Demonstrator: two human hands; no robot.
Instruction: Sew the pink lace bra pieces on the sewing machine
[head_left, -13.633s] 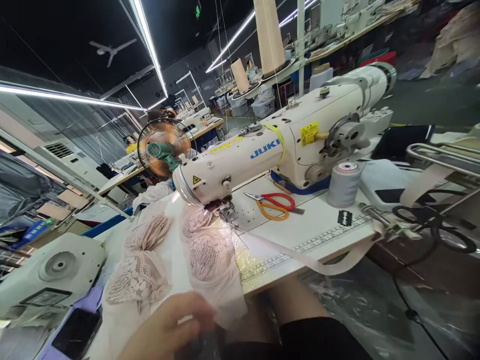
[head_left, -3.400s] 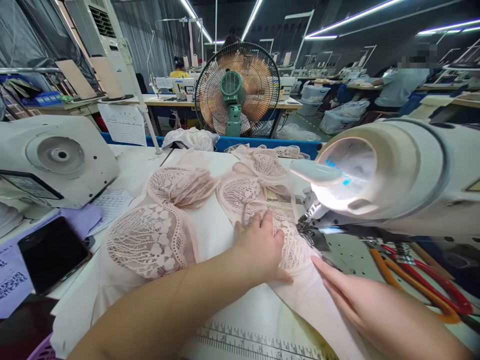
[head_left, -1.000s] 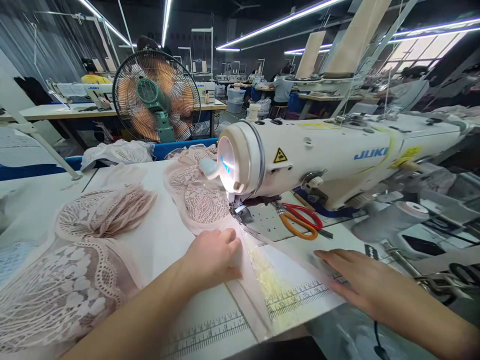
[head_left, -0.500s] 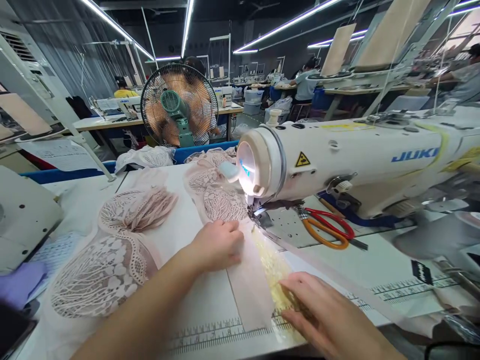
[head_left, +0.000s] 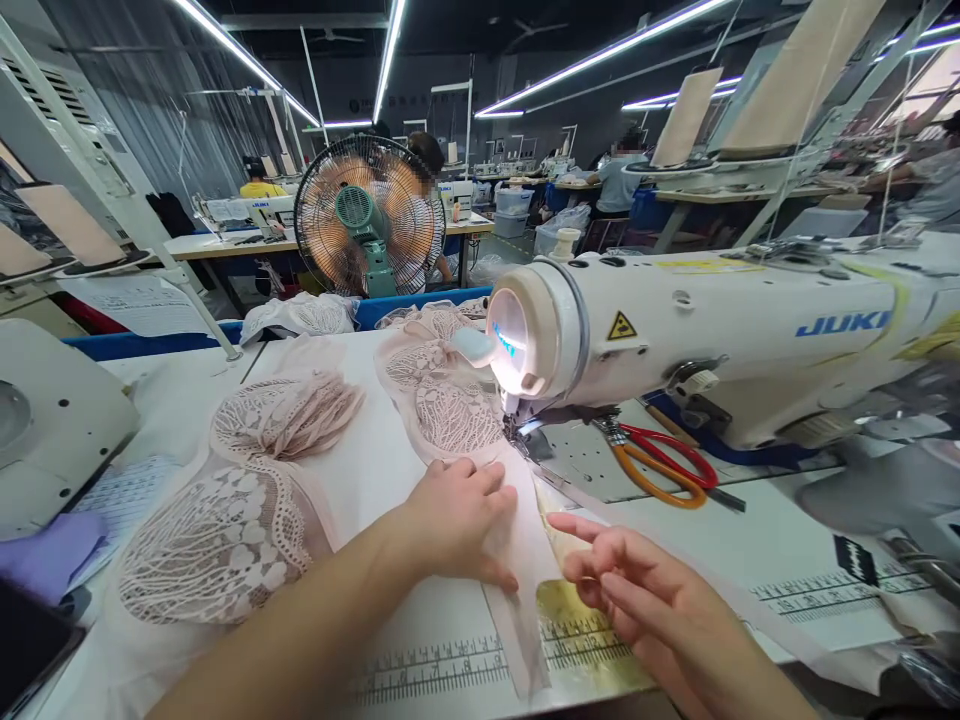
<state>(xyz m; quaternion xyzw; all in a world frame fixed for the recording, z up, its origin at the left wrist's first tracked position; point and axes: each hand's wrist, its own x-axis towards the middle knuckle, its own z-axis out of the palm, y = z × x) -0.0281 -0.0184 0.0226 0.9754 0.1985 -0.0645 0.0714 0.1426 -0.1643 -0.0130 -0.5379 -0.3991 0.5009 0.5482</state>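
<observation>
My left hand point(head_left: 461, 520) lies flat, fingers open, on pale pink fabric point(head_left: 517, 545) just in front of the presser foot point(head_left: 525, 440) of a white JUKI sewing machine point(head_left: 705, 330). A lace piece point(head_left: 450, 410) runs back from the foot. My right hand point(head_left: 637, 590) hovers to the right of the fabric strip, fingers spread, holding nothing. It is above a yellowish clear patch point(head_left: 581, 620) on the table's printed ruler point(head_left: 427, 670).
Red and orange scissors point(head_left: 660, 465) lie beside the needle plate. More lace cups point(head_left: 247, 480) are spread at left. A second machine point(head_left: 52, 420) and purple cloth point(head_left: 45, 555) sit far left. A fan point(head_left: 367, 215) stands behind; other workers sit at distant tables.
My right hand lifted off the yellowish patch and moved up toward the needle, fingers spread. My left hand slid slightly right along the fabric. The view shifted a little left.
</observation>
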